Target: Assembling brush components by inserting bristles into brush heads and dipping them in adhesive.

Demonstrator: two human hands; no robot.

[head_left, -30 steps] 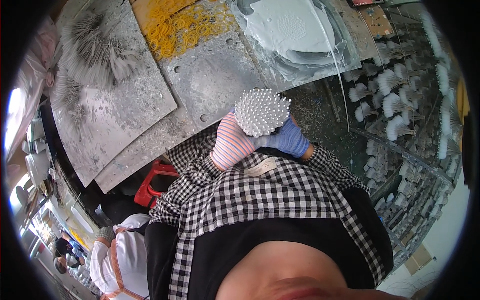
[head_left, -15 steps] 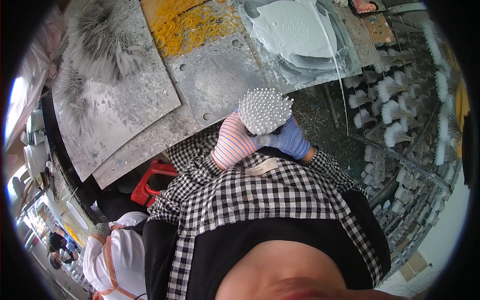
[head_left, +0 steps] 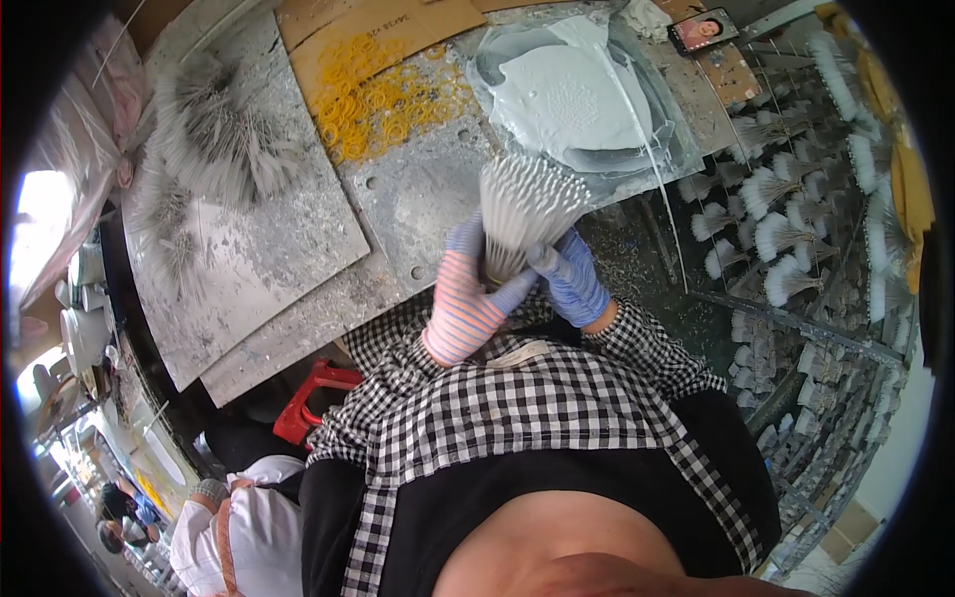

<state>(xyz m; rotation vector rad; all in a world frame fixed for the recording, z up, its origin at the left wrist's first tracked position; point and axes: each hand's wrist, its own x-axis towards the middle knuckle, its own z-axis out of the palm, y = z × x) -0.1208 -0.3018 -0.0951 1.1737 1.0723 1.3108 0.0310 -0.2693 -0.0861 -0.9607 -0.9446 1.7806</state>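
Note:
A bundle of thin pale strands with white-coated tips (head_left: 529, 204) stands fanned out in front of my body, tips up and away from me. My left hand (head_left: 466, 298), in a pink and blue striped glove, is wrapped round the lower left of the bundle. My right hand (head_left: 575, 284), in a blue glove, grips its lower right side, thumb against the strands. A bit of yellow shows at the gathered base between my hands; the rest of the base is hidden by the fingers. Beyond the bundle lies a sheet spread with thick white paste (head_left: 582, 99), its surface dotted with small marks.
Yellow rubber bands (head_left: 368, 95) are scattered on cardboard at the table's back. Loose grey strands (head_left: 224, 134) lie on a board at left. A phone (head_left: 704, 32) stands at far right, above a rack of white-tipped bundles (head_left: 781, 224). A red stool (head_left: 313, 398) and another person (head_left: 244, 527) are at lower left.
The bundle has tilted, so its strands now show from the side rather than mostly the tips. My right hand has shifted its grip lower along the bundle. The whole view has shifted slightly.

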